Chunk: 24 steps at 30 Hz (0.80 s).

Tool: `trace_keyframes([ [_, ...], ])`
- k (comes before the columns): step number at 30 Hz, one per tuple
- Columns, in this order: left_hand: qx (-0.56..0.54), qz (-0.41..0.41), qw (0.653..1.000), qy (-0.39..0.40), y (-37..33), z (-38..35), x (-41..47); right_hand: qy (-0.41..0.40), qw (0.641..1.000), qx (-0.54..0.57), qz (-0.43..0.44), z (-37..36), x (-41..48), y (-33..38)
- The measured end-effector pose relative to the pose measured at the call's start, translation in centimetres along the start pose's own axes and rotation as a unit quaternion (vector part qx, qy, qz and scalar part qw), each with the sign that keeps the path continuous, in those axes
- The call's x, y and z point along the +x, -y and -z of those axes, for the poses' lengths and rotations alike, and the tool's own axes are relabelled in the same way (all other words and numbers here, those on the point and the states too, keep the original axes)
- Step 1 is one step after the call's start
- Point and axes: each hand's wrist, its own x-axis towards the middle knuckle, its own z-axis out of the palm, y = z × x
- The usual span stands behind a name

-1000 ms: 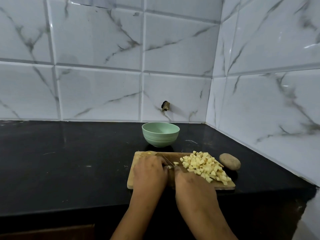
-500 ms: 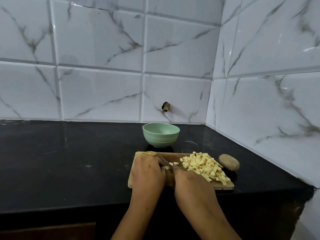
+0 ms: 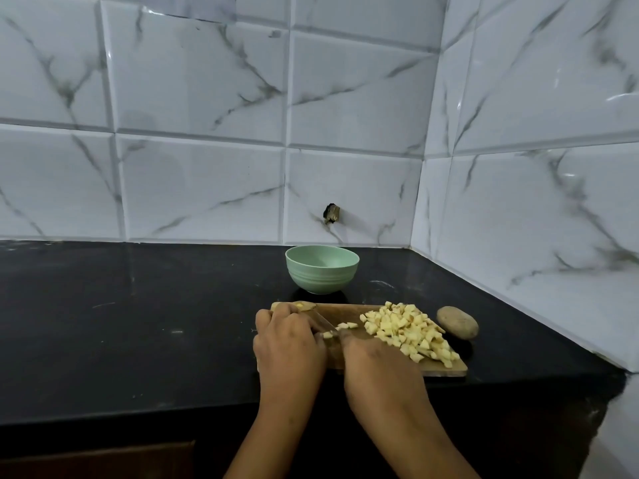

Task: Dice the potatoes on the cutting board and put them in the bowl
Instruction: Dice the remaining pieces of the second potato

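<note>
A wooden cutting board [image 3: 349, 311] lies near the counter's front edge. A heap of diced potato [image 3: 408, 328] covers its right half, with a few loose cubes [image 3: 345, 326] beside the blade. My left hand [image 3: 288, 344] curls over a potato piece [image 3: 304, 307] on the board's left side, mostly hiding it. My right hand [image 3: 377, 364] grips the knife; only part of the blade [image 3: 325, 323] shows between the hands. An empty green bowl [image 3: 321, 269] stands just behind the board.
One whole unpeeled potato [image 3: 457, 322] rests on the black counter [image 3: 138, 323] right of the board. Tiled walls close in at the back and the right, forming a corner. A small dark fitting [image 3: 331, 214] sticks out of the back wall.
The hands stay at the same spot on the board and the blade has shifted slightly between them. A few more cubes lie by the blade.
</note>
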Motion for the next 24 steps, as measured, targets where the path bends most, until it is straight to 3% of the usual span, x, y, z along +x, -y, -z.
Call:
trace_keyframes([
  [18,0.001,0.002,1.000,-0.026,0.3,-0.5,0.1,-0.015,1.000,0.022,-0.012,0.1,0.1,-0.9],
  [24,0.030,-0.036,0.998,0.048,-0.5,-0.8,3.1,-0.039,0.994,0.044,-0.097,1.6,-0.6,-4.0],
])
